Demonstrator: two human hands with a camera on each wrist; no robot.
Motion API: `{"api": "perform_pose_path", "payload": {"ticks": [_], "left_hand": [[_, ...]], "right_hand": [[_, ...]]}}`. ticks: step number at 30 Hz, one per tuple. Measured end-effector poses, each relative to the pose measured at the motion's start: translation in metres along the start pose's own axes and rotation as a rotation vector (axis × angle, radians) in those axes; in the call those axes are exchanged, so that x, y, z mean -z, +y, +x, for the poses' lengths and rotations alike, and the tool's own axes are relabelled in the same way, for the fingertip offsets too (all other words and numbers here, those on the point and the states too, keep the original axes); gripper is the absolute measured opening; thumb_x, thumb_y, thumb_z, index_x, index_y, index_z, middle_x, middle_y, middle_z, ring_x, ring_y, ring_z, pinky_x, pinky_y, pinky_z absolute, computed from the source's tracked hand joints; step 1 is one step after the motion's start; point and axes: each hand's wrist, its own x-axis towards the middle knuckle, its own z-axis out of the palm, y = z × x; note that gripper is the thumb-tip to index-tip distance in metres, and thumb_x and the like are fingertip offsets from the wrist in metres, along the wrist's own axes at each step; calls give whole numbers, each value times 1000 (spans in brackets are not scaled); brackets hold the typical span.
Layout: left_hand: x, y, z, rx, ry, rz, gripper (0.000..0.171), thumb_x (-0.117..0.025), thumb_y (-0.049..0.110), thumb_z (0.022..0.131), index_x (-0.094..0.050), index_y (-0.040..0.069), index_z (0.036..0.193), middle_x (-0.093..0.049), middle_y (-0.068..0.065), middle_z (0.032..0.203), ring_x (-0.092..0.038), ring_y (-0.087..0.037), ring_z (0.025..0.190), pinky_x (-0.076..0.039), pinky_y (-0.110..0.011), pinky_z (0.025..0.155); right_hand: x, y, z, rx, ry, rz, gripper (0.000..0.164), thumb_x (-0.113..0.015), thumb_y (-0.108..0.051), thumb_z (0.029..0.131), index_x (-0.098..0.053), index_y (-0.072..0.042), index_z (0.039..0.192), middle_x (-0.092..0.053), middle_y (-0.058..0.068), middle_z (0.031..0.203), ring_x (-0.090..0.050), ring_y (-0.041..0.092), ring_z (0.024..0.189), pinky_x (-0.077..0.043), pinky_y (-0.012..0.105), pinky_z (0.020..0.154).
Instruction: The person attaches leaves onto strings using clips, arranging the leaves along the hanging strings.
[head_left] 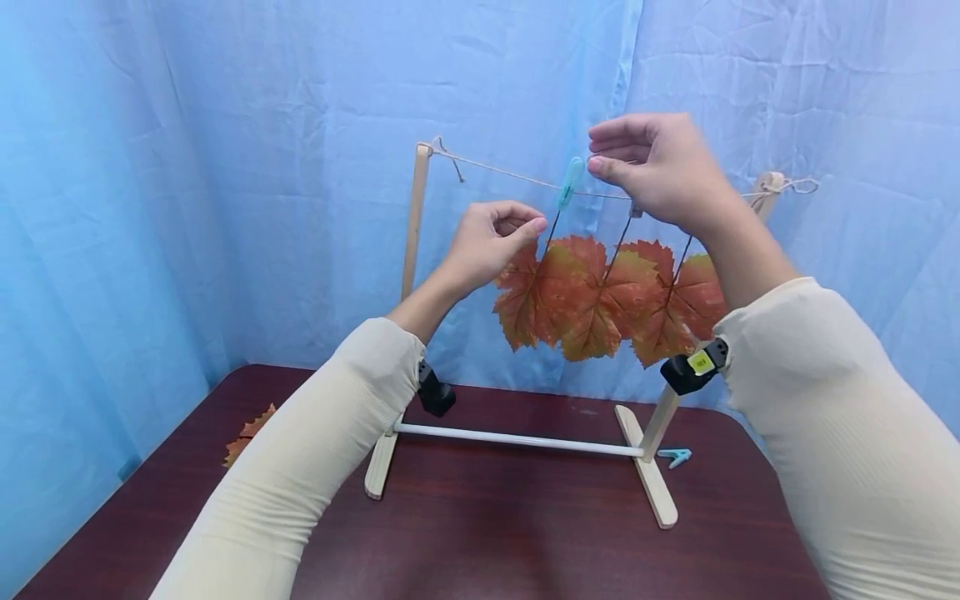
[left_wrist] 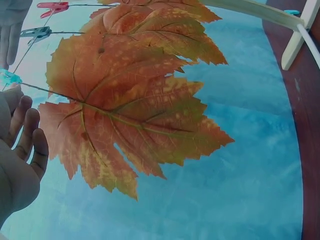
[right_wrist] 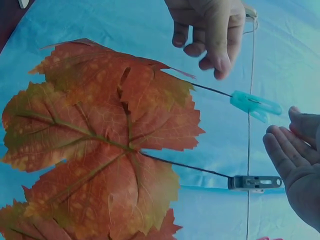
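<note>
Three autumn-coloured leaves hang by their stems from a string. A teal clothespin (head_left: 570,182) clips the stem of the leftmost leaf (left_wrist: 115,115) to it. My right hand (head_left: 660,171) is just right of that clothespin's upper end; in the right wrist view a small gap separates its loosely bent fingers from the clip. Below and left of the clip, my left hand (head_left: 498,242) hovers near the leaf's stem, its fingers relaxed and holding nothing. A grey clothespin (right_wrist: 255,183) clips the middle leaf (head_left: 600,308), and a red clothespin (left_wrist: 52,6) clips the right one.
The string (head_left: 495,169) is tied between two wooden posts (head_left: 415,217), joined low down by a white rod (head_left: 517,439). A loose teal clothespin (head_left: 675,457) lies on the dark table (head_left: 480,533) by the right foot. Another leaf (head_left: 243,437) lies at left, partly behind my sleeve.
</note>
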Motion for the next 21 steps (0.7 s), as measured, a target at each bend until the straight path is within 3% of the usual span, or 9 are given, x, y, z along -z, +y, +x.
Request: {"api": "perform_pose_path", "payload": {"ticks": [5,7,11,15,18,21], "left_hand": [[9,0,-6,12,-12,27,25,-69,24,100,-76,3,111,-75,-6,96,-69,-25,85,-55,-33,72],[12,-1,-9,23,-14,38,25,-70,26,100,-76,5,111,-75,-6,95,-68,-26,85,-54,-32,71],[19,-3,-15,27,-16,58,22,-70,26,100,-77,7,110,-74,-10,96,-67,-32,85,-52,-32,69],[26,-5,-21,32,-24,81,23,-70,25,100,-77,6,110,-74,-14,98,-67,-35,87,-49,-30,67],[31,-6,-27,32,-38,99,23,-69,24,101,-76,4,111,-74,-17,99,-67,-32,85,-46,-29,65],[36,-7,-33,35,-49,119,25,-68,24,101,-76,3,112,-74,-17,97,-65,-25,80,-44,-30,64]], "right_hand": [[10,3,-5,16,39,3,46,-66,-32,101,-62,-8,141,-66,13,136,-66,17,120,-50,30,103],[13,5,-8,17,55,1,45,-67,-32,101,-63,-9,140,-67,12,135,-67,14,117,-49,31,104],[21,12,-14,37,89,-20,44,-68,-31,100,-64,-10,138,-68,13,133,-68,10,114,-50,27,102],[28,19,-23,61,121,-68,43,-68,-33,100,-66,-11,137,-69,14,130,-69,10,112,-53,17,89],[34,24,-31,71,146,-90,43,-69,-33,99,-67,-10,136,-70,15,128,-69,6,109,-52,12,83],[41,30,-37,86,174,-96,42,-71,-30,99,-68,-7,134,-71,14,126,-68,-1,103,-49,10,87]]}}
